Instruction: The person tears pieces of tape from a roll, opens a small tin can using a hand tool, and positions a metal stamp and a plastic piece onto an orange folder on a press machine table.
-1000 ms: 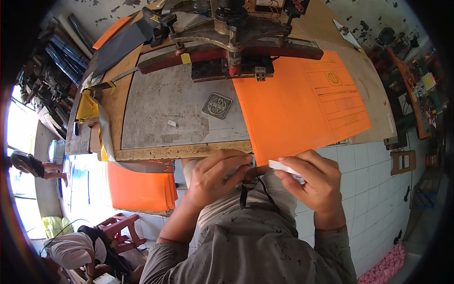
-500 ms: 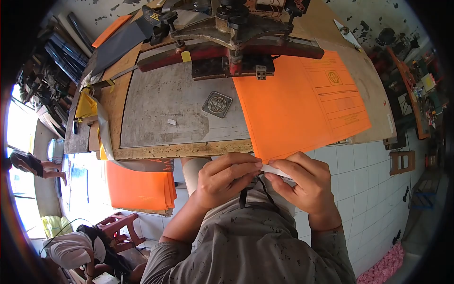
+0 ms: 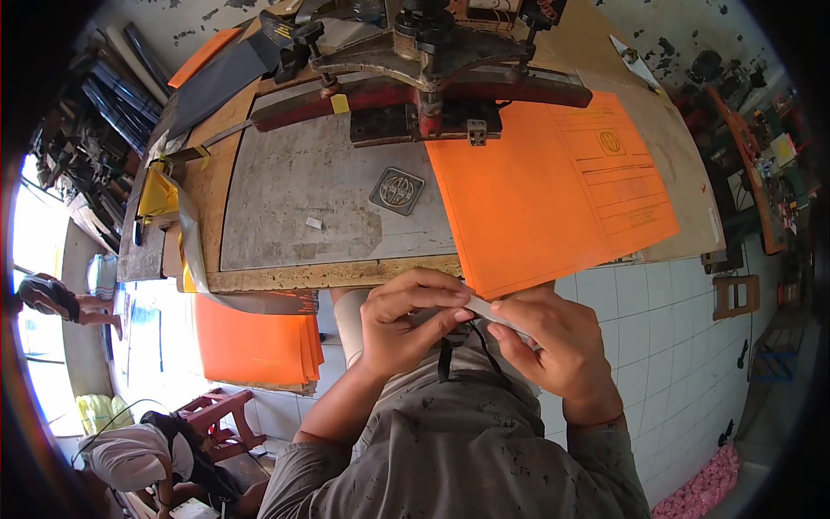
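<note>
White floor tiles [image 3: 640,320] spread around one worn desk [image 3: 346,278]. Nearest, two hands meet low before it: the left hand [image 3: 411,320] pinches one end of a single white strip [image 3: 482,307] between thumb and finger, while the right hand [image 3: 558,342] pinches it farther along, their fingertips close but apart. The strip is just short of the desk's near edge. On the desk lie one small pale scrap [image 3: 314,223], then one square metal plate [image 3: 398,190]. To the right, orange sheets [image 3: 527,199], too closely layered to count, overhang the edge. Beyond stands one press [image 3: 424,65] bearing one yellow tag [image 3: 340,104].
</note>
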Motion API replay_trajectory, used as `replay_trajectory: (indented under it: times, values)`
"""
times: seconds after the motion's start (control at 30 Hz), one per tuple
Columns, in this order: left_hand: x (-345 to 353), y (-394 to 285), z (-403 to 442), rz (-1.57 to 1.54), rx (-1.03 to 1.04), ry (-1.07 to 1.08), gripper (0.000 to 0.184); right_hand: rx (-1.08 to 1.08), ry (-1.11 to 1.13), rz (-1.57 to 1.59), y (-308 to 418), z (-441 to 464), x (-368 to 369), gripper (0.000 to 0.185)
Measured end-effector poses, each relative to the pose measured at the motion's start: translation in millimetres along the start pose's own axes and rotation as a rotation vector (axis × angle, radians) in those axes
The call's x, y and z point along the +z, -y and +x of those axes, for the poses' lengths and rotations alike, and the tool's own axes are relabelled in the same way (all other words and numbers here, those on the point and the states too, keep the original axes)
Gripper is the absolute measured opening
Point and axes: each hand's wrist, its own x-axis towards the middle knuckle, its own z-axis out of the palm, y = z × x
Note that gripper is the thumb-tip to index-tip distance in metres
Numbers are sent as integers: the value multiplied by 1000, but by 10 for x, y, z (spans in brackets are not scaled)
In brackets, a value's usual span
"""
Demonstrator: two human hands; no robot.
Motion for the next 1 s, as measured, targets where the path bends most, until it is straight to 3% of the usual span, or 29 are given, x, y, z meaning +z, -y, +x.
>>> replay_trajectory:
  times: [0.07,0.27,0.73,1.0]
  values:
    - [49,-2,-53,-185,-148,-77,21,-16,8,-20,0,-26,1,36]
    - [78,54,-86,-367,-202,-101,18,-55,-9,-54,3,-33,31,39]
    - [138,80,-94,-400,-178,-138,22,-93,32,-144,13,7,23,43]
    - [253,19,-122,-459,-217,-198,25,-79,-81,-212,-49,-44,106,39]
